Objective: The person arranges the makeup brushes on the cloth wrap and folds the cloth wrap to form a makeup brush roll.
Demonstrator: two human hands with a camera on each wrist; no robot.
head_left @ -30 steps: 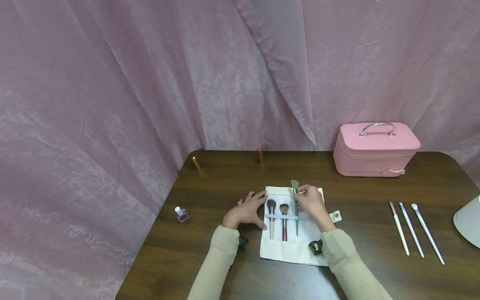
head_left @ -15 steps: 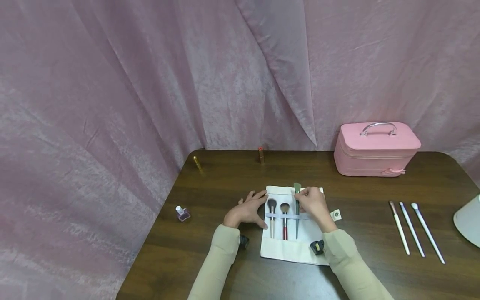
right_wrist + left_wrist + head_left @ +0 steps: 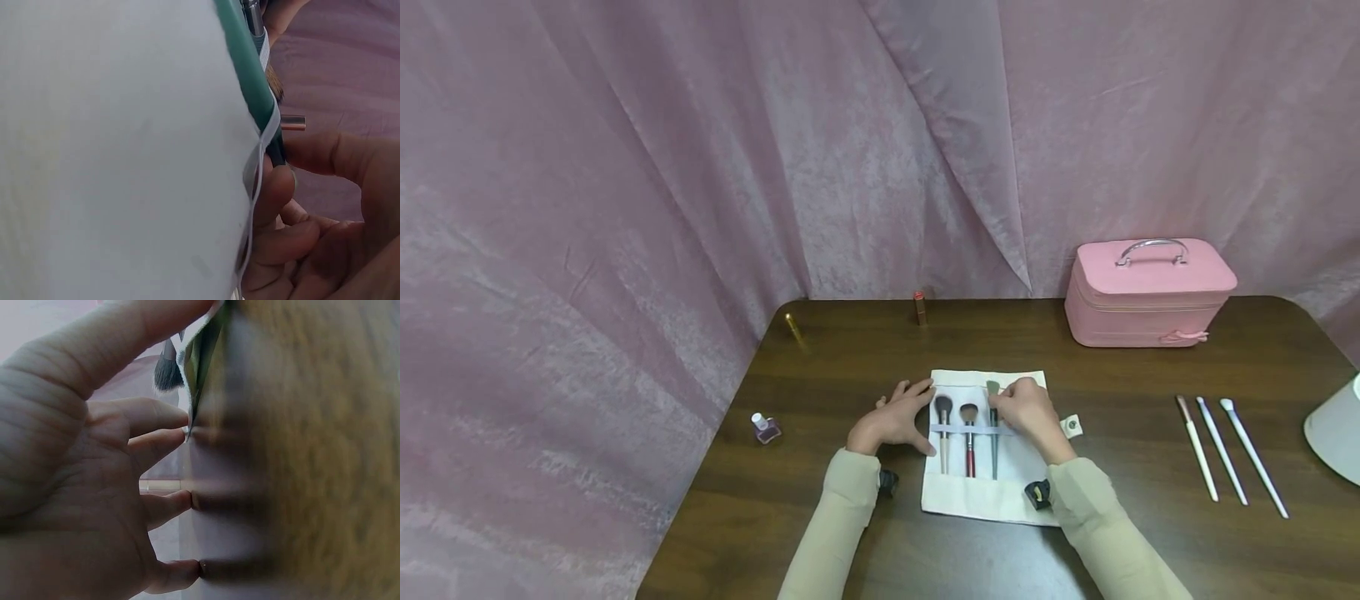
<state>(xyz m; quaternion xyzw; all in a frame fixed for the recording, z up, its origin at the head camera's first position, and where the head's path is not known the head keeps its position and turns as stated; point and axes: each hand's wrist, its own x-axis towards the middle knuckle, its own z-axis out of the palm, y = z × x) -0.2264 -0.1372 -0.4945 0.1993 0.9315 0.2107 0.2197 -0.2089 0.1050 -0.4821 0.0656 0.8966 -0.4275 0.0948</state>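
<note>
Seating a brush under the elastic band of an open roll. Right hand (image 3: 1028,412) pinching the green-handled brush (image 3: 993,433) near its ferrule, fingers (image 3: 275,194) curled against the handle where the elastic band (image 3: 972,431) crosses it; brush lying third from the left on the white brush roll (image 3: 985,500), at the near centre of the table (image 3: 1135,542), head pointing far. Left hand (image 3: 895,417) flat and spread, fingers (image 3: 164,507) straight, pressing the roll's left edge to the tabletop and gripping nothing.

To do the step well, judged from this position: keeping the left palm down so the cloth cannot slide or bunch; drawing the handle straight toward the near edge, parallel to the two brushes (image 3: 955,433) already seated to its left; holding low on the ferrule, off the bristles; stopping once the head lines up with its neighbours and the band sits flat, untwisted.

Elsewhere: three slim white-handled brushes (image 3: 1221,450) well apart at right, pink case (image 3: 1150,296) at far right, nail polish bottle (image 3: 763,427) at left.
</note>
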